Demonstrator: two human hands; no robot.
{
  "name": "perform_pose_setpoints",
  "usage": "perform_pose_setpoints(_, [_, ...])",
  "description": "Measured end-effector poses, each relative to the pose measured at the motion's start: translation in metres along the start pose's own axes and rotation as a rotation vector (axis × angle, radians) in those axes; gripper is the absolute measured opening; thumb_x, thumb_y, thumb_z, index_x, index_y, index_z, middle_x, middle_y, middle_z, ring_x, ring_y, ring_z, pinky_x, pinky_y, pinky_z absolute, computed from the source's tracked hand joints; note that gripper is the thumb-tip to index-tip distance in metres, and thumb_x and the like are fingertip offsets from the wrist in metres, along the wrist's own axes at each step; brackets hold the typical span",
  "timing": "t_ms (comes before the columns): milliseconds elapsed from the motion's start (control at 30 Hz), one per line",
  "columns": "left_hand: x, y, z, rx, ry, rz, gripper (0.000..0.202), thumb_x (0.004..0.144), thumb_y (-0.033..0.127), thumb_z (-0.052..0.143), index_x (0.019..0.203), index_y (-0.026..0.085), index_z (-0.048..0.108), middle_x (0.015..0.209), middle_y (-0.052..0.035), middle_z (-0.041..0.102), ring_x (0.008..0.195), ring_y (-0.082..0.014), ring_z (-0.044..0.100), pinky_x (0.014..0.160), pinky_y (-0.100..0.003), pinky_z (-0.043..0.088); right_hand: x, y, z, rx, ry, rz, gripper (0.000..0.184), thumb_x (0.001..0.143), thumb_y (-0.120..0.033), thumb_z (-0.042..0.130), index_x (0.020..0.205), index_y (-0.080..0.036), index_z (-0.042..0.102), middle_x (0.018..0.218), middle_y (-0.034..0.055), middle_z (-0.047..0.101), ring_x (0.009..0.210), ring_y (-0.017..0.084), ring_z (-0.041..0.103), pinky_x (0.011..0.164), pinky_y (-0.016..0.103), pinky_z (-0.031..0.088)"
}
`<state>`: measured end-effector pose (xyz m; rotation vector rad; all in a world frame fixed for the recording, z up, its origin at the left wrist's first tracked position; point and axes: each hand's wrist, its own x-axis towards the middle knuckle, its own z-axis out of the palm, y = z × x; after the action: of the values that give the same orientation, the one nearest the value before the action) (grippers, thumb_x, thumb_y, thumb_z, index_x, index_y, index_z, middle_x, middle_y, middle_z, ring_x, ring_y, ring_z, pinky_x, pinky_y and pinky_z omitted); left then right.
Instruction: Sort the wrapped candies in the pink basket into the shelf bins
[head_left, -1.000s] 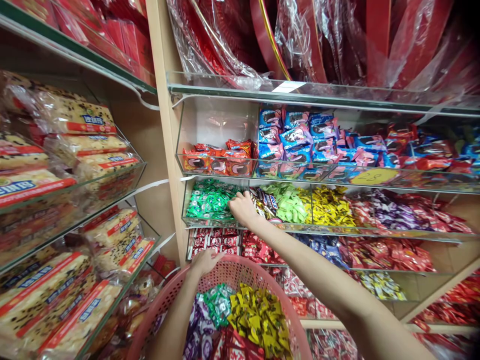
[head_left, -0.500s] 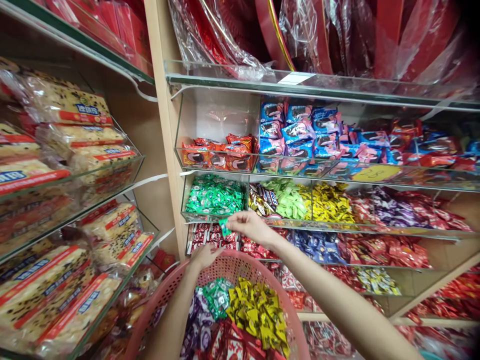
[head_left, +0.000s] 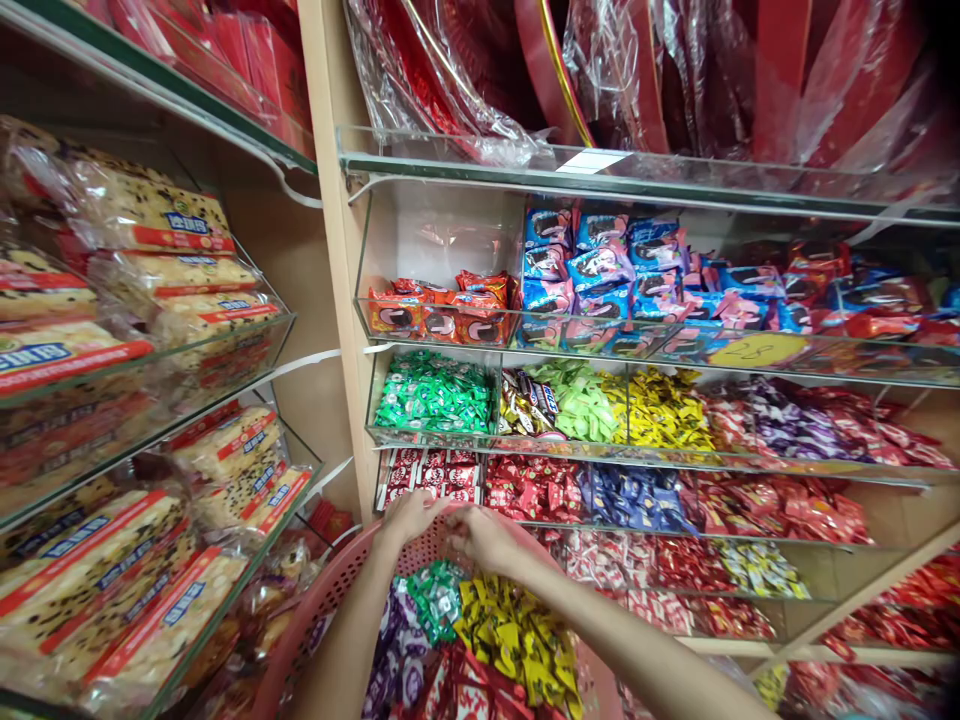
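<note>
A pink perforated plastic basket (head_left: 300,628) sits low in front of me. Inside it lie green-wrapped candies (head_left: 433,598), yellow ones (head_left: 517,635), purple ones (head_left: 401,645) and red ones (head_left: 476,685), grouped by colour. My left hand (head_left: 409,518) grips the basket's far rim, thumb side toward the right. Just inside that rim, above the green candies, is my right hand (head_left: 480,538). Its fingers are curled downward, and whatever they may hold is hidden. Behind both hands, a clear shelf bin is full of the same green candies (head_left: 435,392).
Glass-fronted shelves hold more wrapped candies: red-and-white (head_left: 429,472), red (head_left: 532,485), blue (head_left: 637,495) and yellow (head_left: 667,410). Blue snack packs (head_left: 600,265) fill a higher shelf. On the left, shelf edges with packaged bars (head_left: 142,590) come close to the basket.
My right hand has dropped from in front of the green candy bin into the basket. The green candy it pinched no longer shows in its fingers. My left hand stays on the rim.
</note>
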<state>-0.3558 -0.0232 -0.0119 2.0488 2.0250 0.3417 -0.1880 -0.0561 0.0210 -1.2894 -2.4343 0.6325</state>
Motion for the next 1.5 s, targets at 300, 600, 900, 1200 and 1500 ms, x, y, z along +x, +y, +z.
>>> perform_pose_setpoints(300, [0.0, 0.002, -0.003, -0.036, -0.03, 0.002, 0.062, 0.077, 0.072, 0.025, 0.083, 0.024, 0.064, 0.09, -0.0066, 0.069, 0.085, -0.0229, 0.063, 0.064, -0.025, 0.039, 0.037, -0.054, -0.11, -0.118, 0.355, -0.269, 0.013, 0.084, -0.021, 0.049, 0.083, -0.018, 0.062, 0.085, 0.0031, 0.064, 0.078, 0.014, 0.056, 0.071, 0.023, 0.037])
perform_pose_setpoints(600, [0.0, 0.0, -0.001, -0.02, 0.001, 0.003, 0.06, 0.078, 0.07, 0.026, 0.068, 0.021, 0.059, 0.078, -0.0042, 0.068, 0.075, -0.0181, 0.061, 0.061, -0.022, 0.034, 0.091, -0.028, -0.104, -0.033, 0.497, -0.227, 0.013, 0.078, -0.023, 0.059, 0.088, -0.016, 0.057, 0.088, 0.0041, 0.055, 0.082, 0.015, 0.052, 0.075, 0.025, 0.039])
perform_pose_setpoints(900, [0.002, 0.0, 0.0, 0.006, -0.001, 0.012, 0.059, 0.079, 0.07, 0.024, 0.066, 0.021, 0.055, 0.076, -0.0041, 0.067, 0.072, -0.0186, 0.061, 0.054, -0.022, 0.029, 0.093, -0.023, -0.1, 0.004, 0.496, -0.105, 0.014, 0.072, -0.018, 0.063, 0.086, -0.015, 0.062, 0.083, 0.0032, 0.055, 0.079, 0.014, 0.052, 0.077, 0.025, 0.039])
perform_pose_setpoints(1200, [0.001, 0.001, -0.002, 0.022, 0.009, 0.029, 0.058, 0.079, 0.068, 0.025, 0.066, 0.021, 0.056, 0.074, -0.0044, 0.065, 0.071, -0.0181, 0.06, 0.054, -0.022, 0.027, 0.093, -0.025, -0.099, 0.23, 0.676, -0.107, 0.012, 0.078, -0.02, 0.055, 0.079, -0.015, 0.067, 0.079, 0.0034, 0.06, 0.067, 0.012, 0.052, 0.071, 0.024, 0.04])
perform_pose_setpoints(1500, [0.002, 0.0, 0.0, 0.02, 0.006, 0.025, 0.062, 0.078, 0.071, 0.024, 0.066, 0.021, 0.057, 0.073, -0.0039, 0.065, 0.07, -0.0176, 0.059, 0.055, -0.022, 0.029, 0.089, -0.026, -0.103, 0.893, 0.645, -0.233, 0.028, 0.071, -0.043, 0.06, 0.08, -0.016, 0.066, 0.061, -0.003, 0.055, 0.048, 0.008, 0.039, 0.05, 0.023, 0.035])
